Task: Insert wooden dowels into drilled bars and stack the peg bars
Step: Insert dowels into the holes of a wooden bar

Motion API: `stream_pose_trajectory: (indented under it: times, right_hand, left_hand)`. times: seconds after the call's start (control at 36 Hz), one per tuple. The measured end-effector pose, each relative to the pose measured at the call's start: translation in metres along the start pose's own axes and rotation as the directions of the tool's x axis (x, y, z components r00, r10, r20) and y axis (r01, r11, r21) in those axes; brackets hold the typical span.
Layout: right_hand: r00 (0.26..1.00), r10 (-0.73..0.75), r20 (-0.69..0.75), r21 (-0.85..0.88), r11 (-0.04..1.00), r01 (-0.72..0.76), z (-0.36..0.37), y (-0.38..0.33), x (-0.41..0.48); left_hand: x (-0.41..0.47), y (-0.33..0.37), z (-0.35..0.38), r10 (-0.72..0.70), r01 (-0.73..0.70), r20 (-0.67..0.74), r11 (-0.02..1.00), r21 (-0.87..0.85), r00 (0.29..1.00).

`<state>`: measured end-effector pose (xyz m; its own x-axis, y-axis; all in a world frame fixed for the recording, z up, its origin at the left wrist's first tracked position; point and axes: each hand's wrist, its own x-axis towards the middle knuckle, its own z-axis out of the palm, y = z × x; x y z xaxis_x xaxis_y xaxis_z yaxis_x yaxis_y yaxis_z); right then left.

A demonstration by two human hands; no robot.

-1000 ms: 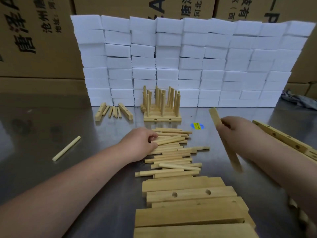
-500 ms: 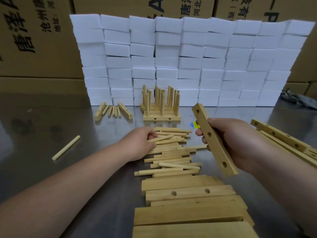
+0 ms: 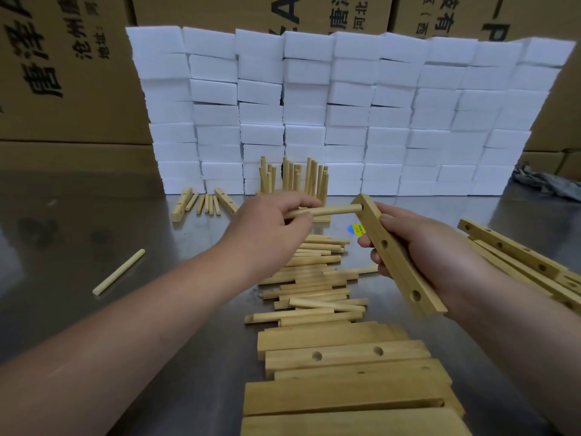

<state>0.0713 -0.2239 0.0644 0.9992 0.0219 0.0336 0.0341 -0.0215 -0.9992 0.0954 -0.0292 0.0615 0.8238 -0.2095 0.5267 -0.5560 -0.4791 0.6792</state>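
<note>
My right hand (image 3: 421, 247) grips a drilled wooden bar (image 3: 396, 256) held tilted above the table, with two empty holes showing on its face. My left hand (image 3: 270, 228) pinches a wooden dowel (image 3: 327, 211) held level, its right end meeting the bar's top hole. Below the hands lies a pile of loose dowels (image 3: 314, 278). Behind my left hand stands a stack of peg bars (image 3: 298, 180) with dowels pointing up, partly hidden by the hand.
Flat wooden bars (image 3: 345, 372) lie near the front edge of the metal table (image 3: 63, 231), and more drilled bars (image 3: 518, 259) lie at the right. One stray dowel (image 3: 118, 272) lies left. Short pieces (image 3: 204, 202) sit before a wall of white foam blocks (image 3: 345, 114).
My left hand lifted a dowel off the pile and brought it to the bar's top hole. My right hand turned the bar so its holes face left and held it steady.
</note>
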Motion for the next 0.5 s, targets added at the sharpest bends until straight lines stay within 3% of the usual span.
stream_pose_trajectory:
  times: [0.33,0.5]
  right_hand:
    - [0.994,-0.088,0.066,0.018,0.996,0.087,0.002,-0.003,-0.004]
    - [0.989,-0.141,0.04,-0.053,0.988,0.143,0.005,-0.003,-0.009]
  left_hand:
    - [-0.003,0.011,-0.005,0.014,-0.008,-0.079,0.997,0.078,0.997]
    - [-0.003,0.013,-0.006,0.025,-0.015,-0.094,0.995,0.103,0.995]
